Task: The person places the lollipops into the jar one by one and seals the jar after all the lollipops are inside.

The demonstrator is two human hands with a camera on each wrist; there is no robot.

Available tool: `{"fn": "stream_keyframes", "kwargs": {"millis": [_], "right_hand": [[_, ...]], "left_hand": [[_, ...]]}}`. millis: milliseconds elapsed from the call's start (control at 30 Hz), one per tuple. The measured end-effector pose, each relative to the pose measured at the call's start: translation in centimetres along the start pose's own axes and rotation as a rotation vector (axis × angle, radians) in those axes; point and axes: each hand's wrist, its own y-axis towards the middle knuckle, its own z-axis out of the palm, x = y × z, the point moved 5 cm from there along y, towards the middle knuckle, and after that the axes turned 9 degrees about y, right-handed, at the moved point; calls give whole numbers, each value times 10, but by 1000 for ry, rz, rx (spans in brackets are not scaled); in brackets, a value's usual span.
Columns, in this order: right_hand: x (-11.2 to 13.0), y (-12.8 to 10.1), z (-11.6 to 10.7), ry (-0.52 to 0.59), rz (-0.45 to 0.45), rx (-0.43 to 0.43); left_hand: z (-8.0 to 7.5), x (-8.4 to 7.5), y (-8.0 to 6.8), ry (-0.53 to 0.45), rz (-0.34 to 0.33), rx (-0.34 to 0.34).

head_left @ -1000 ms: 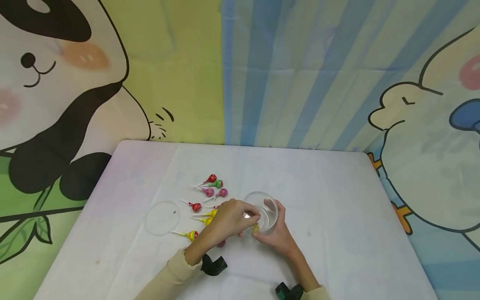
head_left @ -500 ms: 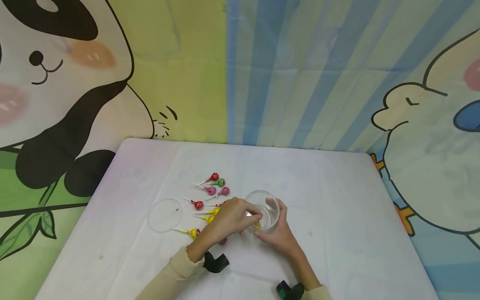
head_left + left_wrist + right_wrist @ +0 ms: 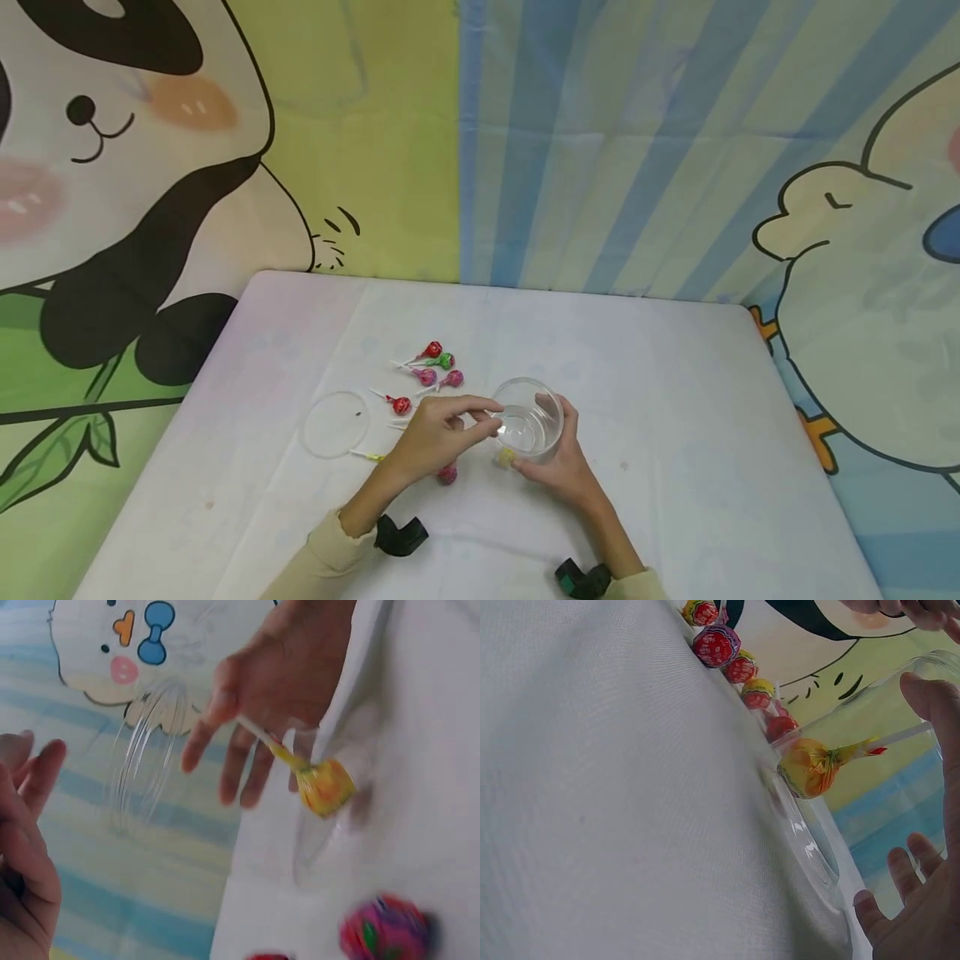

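Note:
My right hand (image 3: 558, 471) grips a clear plastic jar (image 3: 525, 429) around its side, thumb at the near side and fingers behind it. The jar stands on the white table, its mouth uncovered. Inside it lies one yellow-wrapped lollipop (image 3: 808, 769), head near the bottom and white stick slanting up toward the rim. My left hand (image 3: 438, 429) hovers just left of the jar's mouth, fingers loosely bent and holding nothing. Beneath and beside the left hand are more lollipops, partly hidden by it; a pink one (image 3: 447, 473) shows below the palm.
Left of the hands lies a clear round lid (image 3: 335, 425). Red (image 3: 401, 405), green (image 3: 447, 361) and pink lollipops are spread behind the left hand on the table (image 3: 660, 375). A cartoon-printed cloth (image 3: 600, 142) rises behind the table.
My left hand has let go of the yellow lollipop, drawn back leftward from the jar's mouth, and its fingers have spread. The right hand keeps its hold on the jar.

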Motion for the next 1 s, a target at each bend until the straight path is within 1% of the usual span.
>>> {"fn": "stream_keyframes", "kwargs": {"millis": [67,133,233,300,367,433,533,600,700,800,900,1000], "right_hand": [[0,1,-1,5,11,-7],[0,1,-1,13,19,-10],[0,1,-2,16,26,-10],[1,1,-2,21,23,-14],[1,2,-3,22,19,-14],[1,2,-3,29,23,-16],[0,1,-2,31,42,-11],[-1,1,-1,36,54,-10],[0,2,-1,48,53,-11],[0,2,-2,46,46,-16],[-1,2,-2,35,39,-14],[-2,0,-1,35,48,-14]], "left_hand": [[-13,8,-13,-44,-30,-23],[-25,18,-27,-76,-103,-16],[-40,33,-48,-82,-179,0],[-48,42,-59,-60,-233,4],[-57,49,-69,-2,-265,-5],[-65,54,-77,82,-291,-16],[-77,61,-87,207,-318,-54],[-84,67,-92,251,-325,-80],[-91,76,-97,272,-319,-107],[-95,85,-98,316,-312,-104],[-99,91,-95,401,-343,-66],[-101,94,-91,478,-382,-6]]}}
